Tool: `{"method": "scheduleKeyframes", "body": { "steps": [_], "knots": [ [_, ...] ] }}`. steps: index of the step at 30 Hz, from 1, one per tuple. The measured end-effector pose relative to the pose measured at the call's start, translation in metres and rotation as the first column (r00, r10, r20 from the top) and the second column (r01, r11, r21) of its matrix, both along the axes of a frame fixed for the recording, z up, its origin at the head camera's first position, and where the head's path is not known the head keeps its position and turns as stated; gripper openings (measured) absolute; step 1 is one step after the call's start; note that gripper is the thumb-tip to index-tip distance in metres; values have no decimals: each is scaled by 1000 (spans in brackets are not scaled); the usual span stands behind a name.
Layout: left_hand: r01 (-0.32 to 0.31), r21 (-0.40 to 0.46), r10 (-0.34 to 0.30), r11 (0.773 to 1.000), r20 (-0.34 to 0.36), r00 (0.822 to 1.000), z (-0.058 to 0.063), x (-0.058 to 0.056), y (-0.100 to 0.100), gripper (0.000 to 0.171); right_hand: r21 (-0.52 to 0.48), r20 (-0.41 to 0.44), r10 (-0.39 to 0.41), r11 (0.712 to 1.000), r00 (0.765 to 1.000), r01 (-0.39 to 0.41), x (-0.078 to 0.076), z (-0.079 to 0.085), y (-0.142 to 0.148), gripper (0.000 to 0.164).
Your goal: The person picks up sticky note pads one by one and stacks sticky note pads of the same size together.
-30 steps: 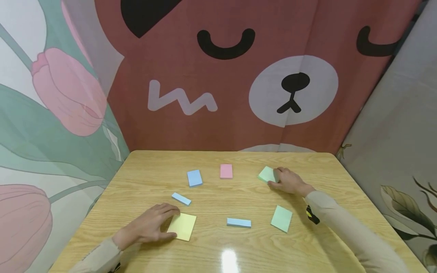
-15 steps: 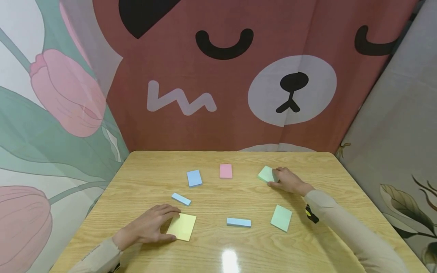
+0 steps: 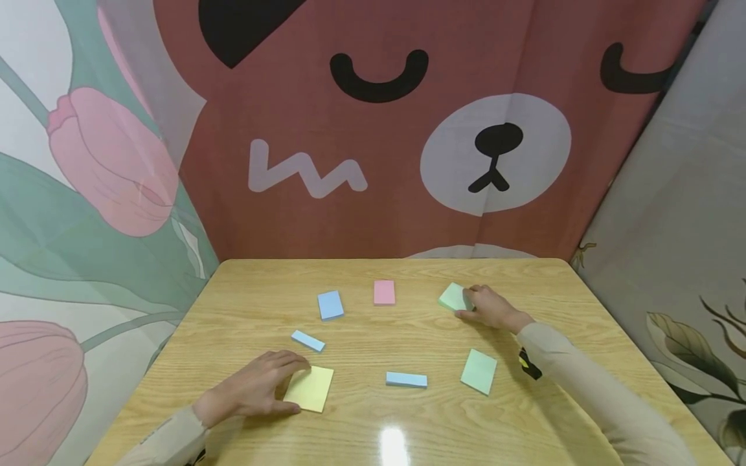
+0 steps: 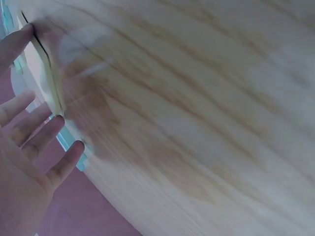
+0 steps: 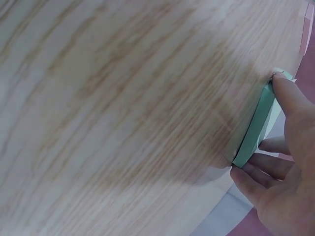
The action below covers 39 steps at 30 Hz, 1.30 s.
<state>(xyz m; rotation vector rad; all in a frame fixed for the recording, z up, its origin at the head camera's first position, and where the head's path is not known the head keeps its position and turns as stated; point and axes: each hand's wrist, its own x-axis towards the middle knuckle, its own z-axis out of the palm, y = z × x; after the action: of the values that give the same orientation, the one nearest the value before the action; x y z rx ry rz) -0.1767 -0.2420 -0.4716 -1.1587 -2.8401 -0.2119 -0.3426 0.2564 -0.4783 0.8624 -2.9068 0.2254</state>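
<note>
My left hand [image 3: 256,387] holds the yellow sticky note pad [image 3: 311,389] at front left, thumb and fingers at opposite ends of its near side. In the left wrist view, the thumb [image 4: 17,43] touches one end of the pad [image 4: 45,69] and fingertips meet the other. At back right, my right hand [image 3: 492,307] grips a thick green sticky note pad [image 3: 453,296] between thumb and fingers. The right wrist view shows the green pad's side [image 5: 255,125] spanned by that grip. Both pads lie on the table.
On the wooden table [image 3: 350,430] lie a blue pad [image 3: 330,305], a pink pad [image 3: 384,292], a second green pad [image 3: 479,371] and two narrow light-blue strips [image 3: 307,341], one of them a strip [image 3: 406,380] at front centre. A printed curtain [image 3: 373,220] hangs behind the table.
The head view shifts slightly. Both hands stay in place on their pads, and the things on the table keep their positions.
</note>
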Motion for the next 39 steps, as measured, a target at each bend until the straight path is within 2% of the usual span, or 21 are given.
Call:
{"method": "scheduleKeyframes", "body": {
  "steps": [7,18,25,32,39],
  "knots": [
    [14,7,-14,1000,9,1000,4,1,5,67,-6,3,-4,1000,1000,4,2,3,-2,68],
    [9,33,-9,999,16,1000,4,-1,7,65,-1,-24,-4,1000,1000,4,1,3,-4,66],
    [59,36,-59,998,-7,998,5,-1,12,61,5,-3,-17,1000,1000,17,1,3,-2,65],
    [48,20,-47,999,-12,999,6,-1,20,59,10,6,-21,1000,1000,21,2,3,-3,66],
    [44,48,-44,998,-1,999,3,-3,27,53,24,5,-21,999,1000,21,4,6,-3,66]
  ]
}}
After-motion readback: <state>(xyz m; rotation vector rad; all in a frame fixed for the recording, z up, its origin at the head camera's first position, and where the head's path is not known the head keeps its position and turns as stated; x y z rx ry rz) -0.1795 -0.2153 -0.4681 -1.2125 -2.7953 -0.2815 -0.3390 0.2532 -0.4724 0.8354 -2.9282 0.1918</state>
